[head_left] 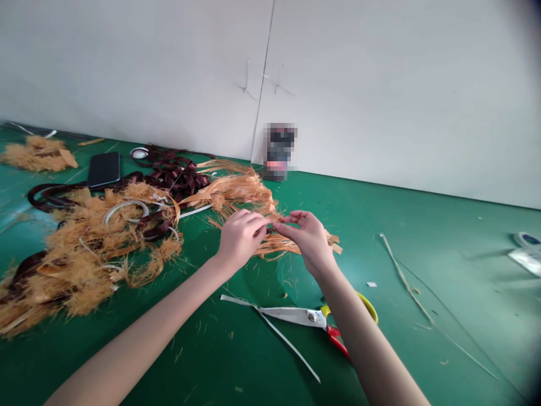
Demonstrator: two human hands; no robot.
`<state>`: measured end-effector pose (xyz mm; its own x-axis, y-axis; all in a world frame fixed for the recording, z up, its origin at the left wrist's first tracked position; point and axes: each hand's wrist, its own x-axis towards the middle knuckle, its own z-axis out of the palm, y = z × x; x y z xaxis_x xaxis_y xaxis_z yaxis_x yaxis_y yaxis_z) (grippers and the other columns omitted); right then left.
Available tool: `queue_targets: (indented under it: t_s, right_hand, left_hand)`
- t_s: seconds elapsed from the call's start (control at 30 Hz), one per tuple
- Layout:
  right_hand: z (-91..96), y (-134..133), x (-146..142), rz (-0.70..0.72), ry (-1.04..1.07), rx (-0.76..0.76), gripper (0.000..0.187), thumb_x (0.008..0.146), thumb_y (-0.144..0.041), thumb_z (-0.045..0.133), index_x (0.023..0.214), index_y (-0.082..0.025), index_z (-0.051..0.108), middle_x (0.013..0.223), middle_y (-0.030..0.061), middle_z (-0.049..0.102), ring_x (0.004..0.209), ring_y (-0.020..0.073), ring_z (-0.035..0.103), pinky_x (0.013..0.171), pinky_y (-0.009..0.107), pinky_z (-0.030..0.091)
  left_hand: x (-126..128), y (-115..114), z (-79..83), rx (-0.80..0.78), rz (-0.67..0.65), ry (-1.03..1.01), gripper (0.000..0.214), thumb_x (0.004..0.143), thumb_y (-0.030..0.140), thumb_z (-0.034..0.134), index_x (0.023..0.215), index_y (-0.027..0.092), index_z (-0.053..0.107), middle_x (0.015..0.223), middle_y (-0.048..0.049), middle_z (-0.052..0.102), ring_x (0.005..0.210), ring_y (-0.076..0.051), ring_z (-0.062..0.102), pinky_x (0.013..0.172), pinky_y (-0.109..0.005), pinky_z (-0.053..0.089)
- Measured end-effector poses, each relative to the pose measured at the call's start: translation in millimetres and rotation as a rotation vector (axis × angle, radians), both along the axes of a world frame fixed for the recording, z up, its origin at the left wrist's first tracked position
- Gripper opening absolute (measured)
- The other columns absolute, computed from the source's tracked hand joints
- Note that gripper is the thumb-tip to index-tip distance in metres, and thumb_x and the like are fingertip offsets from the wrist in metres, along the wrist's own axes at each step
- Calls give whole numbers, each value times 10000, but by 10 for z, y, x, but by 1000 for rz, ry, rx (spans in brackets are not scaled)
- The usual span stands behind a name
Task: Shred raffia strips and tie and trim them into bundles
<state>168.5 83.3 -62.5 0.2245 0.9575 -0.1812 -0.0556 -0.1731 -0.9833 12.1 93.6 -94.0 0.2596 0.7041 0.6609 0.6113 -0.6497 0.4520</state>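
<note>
My left hand (243, 237) and my right hand (310, 239) meet fingertip to fingertip above the green table. Both are closed in a pinch on a tan raffia strand (275, 217), of which only a small bit shows between them. Orange-tan raffia bundles (243, 186) lie just behind my hands, and flat strands (276, 245) spread out below them. Scissors (291, 316) with one yellow and one red handle lie on the table, partly hidden under my right forearm. A thin white strip (289, 344) crosses near the blade tips.
Frayed raffia (84, 254) is heaped at left with brown ribbon (177, 177) and a white ring (127, 211). A black phone (103, 170) rests on the pile. A blurred upright object (279, 152) leans on the white wall (380, 84). Long thin strips (406, 282) lie right.
</note>
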Motion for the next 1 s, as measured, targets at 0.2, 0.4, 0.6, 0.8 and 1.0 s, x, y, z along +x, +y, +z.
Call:
queue_targets:
  t_s: [0.2, 0.4, 0.6, 0.8, 1.0]
  right_hand:
    - [-12, -28, -8, 32, 98, -11, 578, 522, -267, 865, 944, -202, 474, 831, -10, 658, 762, 143, 675, 808, 309, 541]
    - [-34, 5, -21, 91, 152, 3, 563, 524, -268, 861, 948, -196, 498, 847, -13, 649, 786, 135, 677, 835, 298, 537]
    - [-1, 22, 11, 123, 137, -33, 444, 552, -305, 850, 860, -189, 552, 796, -2, 670, 726, 130, 674, 789, 291, 554]
    - [-4, 105, 32, 36, 1, -31, 313, 654, -363, 796, 797, -196, 573, 741, 15, 695, 710, 124, 665, 761, 266, 541]
    - [21, 137, -12, 53, -59, -29, 406, 536, -330, 861, 805, -182, 597, 682, 21, 708, 645, 148, 665, 656, 277, 530]
  left_hand:
    - [13, 66, 119, -536, 20, -458, 113, 862, 247, 567, 823, 193, 659, 880, -36, 689, 807, -178, 619, 753, -302, 477]
    - [48, 249, 62, -779, -64, -536, 119, 805, 285, 635, 810, 181, 692, 806, -42, 721, 728, -189, 641, 642, -289, 476]
    - [26, 254, 113, -1007, -128, -655, 114, 758, 284, 673, 774, 177, 710, 679, -13, 700, 622, -149, 621, 526, -244, 427]
    - [19, 270, 79, -1072, -95, -764, 82, 717, 240, 715, 771, 185, 688, 755, -17, 725, 734, -163, 662, 617, -265, 482]
    - [55, 247, 91, -1051, -97, -830, 131, 702, 188, 731, 795, 162, 642, 849, -51, 736, 851, -181, 683, 822, -338, 518]
